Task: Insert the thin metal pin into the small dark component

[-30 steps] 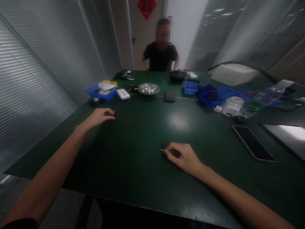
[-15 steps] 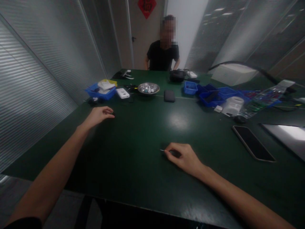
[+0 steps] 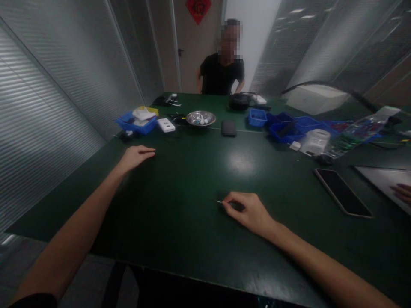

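Note:
My right hand point(image 3: 245, 209) rests low over the green table, thumb and forefinger pinched on a thin, pale, needle-like piece point(image 3: 219, 202) whose tip points left. My left hand point(image 3: 136, 157) hovers farther out on the left, its fingers stretched forward and pressed together with the thumb. Whatever it may hold at the fingertips is too small to make out. Near that hand lie a white boxy device point(image 3: 166, 125) and a blue basket point(image 3: 138, 124) with a white cloth-like item and something yellow in it.
Farther back are a metal bowl point(image 3: 201, 119) with small items, a black square object point(image 3: 228, 128) and blue trays point(image 3: 285, 130). On the right lie a plastic bottle point(image 3: 356, 134), a phone point(image 3: 343, 193) and a flat bright-topped device point(image 3: 379, 177). Another person point(image 3: 221, 75) sits opposite.
My left hand's fingers have straightened and closed together. My right hand keeps its pinch, nearly still. Part of another hand now shows over the flat device at the right edge.

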Demonstrator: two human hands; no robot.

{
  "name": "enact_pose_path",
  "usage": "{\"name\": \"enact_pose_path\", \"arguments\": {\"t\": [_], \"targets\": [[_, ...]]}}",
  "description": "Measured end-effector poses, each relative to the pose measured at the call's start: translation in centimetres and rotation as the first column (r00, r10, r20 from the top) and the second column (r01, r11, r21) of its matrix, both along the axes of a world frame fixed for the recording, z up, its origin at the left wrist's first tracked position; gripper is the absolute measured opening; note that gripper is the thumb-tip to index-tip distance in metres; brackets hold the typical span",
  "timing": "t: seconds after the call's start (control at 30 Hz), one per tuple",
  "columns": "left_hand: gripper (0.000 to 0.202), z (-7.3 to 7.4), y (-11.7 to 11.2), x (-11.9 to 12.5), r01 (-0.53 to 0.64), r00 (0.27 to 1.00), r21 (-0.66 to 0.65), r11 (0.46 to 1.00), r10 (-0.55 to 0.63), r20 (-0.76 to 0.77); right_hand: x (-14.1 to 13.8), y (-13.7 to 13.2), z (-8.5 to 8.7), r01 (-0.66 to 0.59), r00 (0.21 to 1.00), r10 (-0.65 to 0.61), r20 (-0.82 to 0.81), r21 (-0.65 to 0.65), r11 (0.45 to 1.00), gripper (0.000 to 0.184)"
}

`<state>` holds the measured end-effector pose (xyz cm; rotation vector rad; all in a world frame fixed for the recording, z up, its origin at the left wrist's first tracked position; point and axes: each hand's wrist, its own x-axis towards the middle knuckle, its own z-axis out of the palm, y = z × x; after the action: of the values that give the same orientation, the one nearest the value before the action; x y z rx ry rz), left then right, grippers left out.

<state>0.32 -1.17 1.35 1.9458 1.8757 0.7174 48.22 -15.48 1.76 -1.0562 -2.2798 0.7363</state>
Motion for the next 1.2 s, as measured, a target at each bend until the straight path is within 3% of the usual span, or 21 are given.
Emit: {"name": "enact_pose_path", "arguments": {"t": [0.23,0.33,0.43,0.53,0.7,0.77,0.83,0.97,1.2], "targets": [[0.046,-1.1,0.1,1.0,-0.046,0.999,0.057,0.997,0.044,0.027,-0.1,0.0,0.2,-0.005,1.0,0.005,-0.001,-0.005,1.0,0.02],[0.043,-0.8,0.2,1.5,-0.086,0.994,0.012,0.996,0.086,0.064,-0.1,-0.1,0.3,-0.002,1.0,0.002,0.0,-0.011,1.0,0.021],[0.039,0.0,-0.1,3.0,-0.041,0.989,-0.041,0.998,0.046,0.14,0.0,-0.1,0.3,0.0,1.0,0.0,0.001,-0.015,1.0,0.02],[0.041,0.8,-1.4,6.7,0.13,0.955,-0.144,0.981,-0.085,0.283,0.0,0.0,0.3,-0.001,1.0,0.001,-0.005,-0.004,1.0,0.019],[0.043,1.2,-6.9,16.7,0.488,0.829,-0.214,0.846,-0.373,0.417,-0.2,-0.1,0.4,0.012,1.0,-0.012,-0.015,-0.001,1.0,0.02],[0.042,1.1,-9.4,20.1,0.567,0.761,-0.179,0.804,-0.429,0.486,-0.2,-0.1,0.4,0.018,1.0,-0.018,-0.02,-0.004,1.0,0.02],[0.04,1.0,-11.2,22.2,0.577,0.737,-0.146,0.804,-0.434,0.518,-0.2,-0.1,0.3,0.019,1.0,-0.019,-0.018,-0.004,1.0,0.018],[0.039,0.7,-12.5,22.7,0.547,0.749,-0.071,0.834,-0.449,0.488,0.0,0.0,0.2,0.013,1.0,-0.013,-0.007,-0.001,1.0,0.018],[0.045,0.7,-12.9,21.7,0.631,0.724,0.035,0.775,-0.605,0.333,0.4,0.2,0.6,0.001,1.0,-0.001,0.004,-0.004,1.0,0.018]]}}
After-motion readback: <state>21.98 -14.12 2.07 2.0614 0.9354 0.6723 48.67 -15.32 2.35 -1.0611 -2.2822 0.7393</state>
